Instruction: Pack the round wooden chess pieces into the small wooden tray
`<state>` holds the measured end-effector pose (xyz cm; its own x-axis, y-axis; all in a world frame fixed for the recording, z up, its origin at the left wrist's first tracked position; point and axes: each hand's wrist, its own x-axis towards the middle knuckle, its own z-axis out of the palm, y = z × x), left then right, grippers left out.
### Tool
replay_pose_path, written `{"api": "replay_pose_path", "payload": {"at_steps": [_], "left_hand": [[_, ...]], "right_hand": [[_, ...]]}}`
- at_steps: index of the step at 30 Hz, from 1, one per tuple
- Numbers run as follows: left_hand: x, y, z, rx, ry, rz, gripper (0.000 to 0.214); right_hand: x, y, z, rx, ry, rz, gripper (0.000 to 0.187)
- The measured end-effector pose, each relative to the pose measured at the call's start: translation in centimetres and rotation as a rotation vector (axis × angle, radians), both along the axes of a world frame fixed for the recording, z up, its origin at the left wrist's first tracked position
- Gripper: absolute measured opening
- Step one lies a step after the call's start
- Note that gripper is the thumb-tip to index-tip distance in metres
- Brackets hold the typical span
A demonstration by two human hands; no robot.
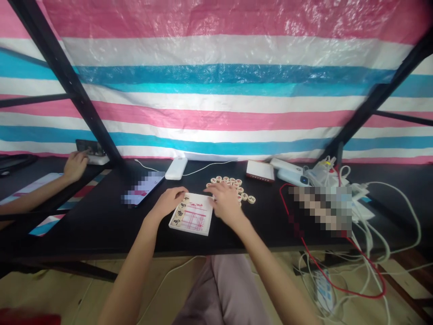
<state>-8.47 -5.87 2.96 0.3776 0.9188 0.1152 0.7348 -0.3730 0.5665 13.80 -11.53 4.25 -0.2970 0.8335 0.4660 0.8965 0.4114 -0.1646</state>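
Observation:
A white box (192, 230) lies on the black table in front of me, with a red-inked grid on its white inner surface. Along its left side runs a column of Chinese chess pieces (180, 213) with black characters. My left hand (169, 201) is at the box's upper left corner, fingertips closed on the topmost Chinese chess piece (186, 198). At the upper right corner, my right hand (226, 202) has its fingers apart, palm down, partly covering a cluster of loose round pieces (232, 180). What lies beneath that palm is hidden.
A phone (149, 187) and a white power bank (176, 168) stand left of the box. Behind right are a small white-topped box (260, 171) and more power banks (287, 168). Tangled white cables (367, 221) and a red cord fill the right. Another person's hand (75, 167) is at far left.

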Motion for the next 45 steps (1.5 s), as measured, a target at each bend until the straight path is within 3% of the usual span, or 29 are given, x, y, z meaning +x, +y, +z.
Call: {"api": "replay_pose_path", "payload": {"at_steps": [2, 6, 15, 21, 24, 27, 32, 35, 39, 45], "left_hand": [[0.0, -0.1, 0.1, -0.006, -0.017, -0.015, 0.030], [0.0, -0.2, 0.3, -0.010, -0.023, -0.005, 0.031], [-0.3, 0.1, -0.3, -0.012, -0.022, -0.016, 0.027], [-0.1, 0.0, -0.2, -0.008, 0.002, 0.004, 0.025], [-0.1, -0.1, 0.0, -0.013, 0.013, 0.004, 0.025], [-0.2, 0.0, 0.0, -0.014, 0.017, -0.006, 0.025], [-0.3, 0.2, -0.2, -0.025, 0.036, 0.010, 0.026], [-0.2, 0.4, -0.2, -0.032, 0.048, 0.008, 0.025], [-0.1, 0.4, 0.0, -0.046, 0.055, 0.023, 0.026], [0.1, 0.2, 0.2, -0.055, 0.052, 0.029, 0.027]], "right_hand": [[-3.3, 1.1, 0.0, -0.027, -0.094, 0.152, 0.022], [-6.8, 2.4, -0.6, -0.064, -0.204, 0.170, 0.016], [-5.3, 2.1, -1.6, -0.105, -0.186, 0.142, 0.016], [-5.0, 2.0, -1.1, -0.100, -0.135, 0.133, 0.014], [-3.2, 1.5, -0.4, -0.056, 0.041, 0.071, 0.008], [0.6, 0.2, 0.1, 0.017, 0.211, -0.095, 0.010], [8.7, -3.2, -0.7, 0.082, 0.163, -0.394, 0.025], [11.7, -5.0, -1.6, 0.013, 0.119, -0.440, 0.030], [12.2, -5.8, -2.4, -0.081, 0.101, -0.348, 0.022], [10.5, -4.8, -2.7, 0.063, 0.030, -0.352, 0.018]]}}
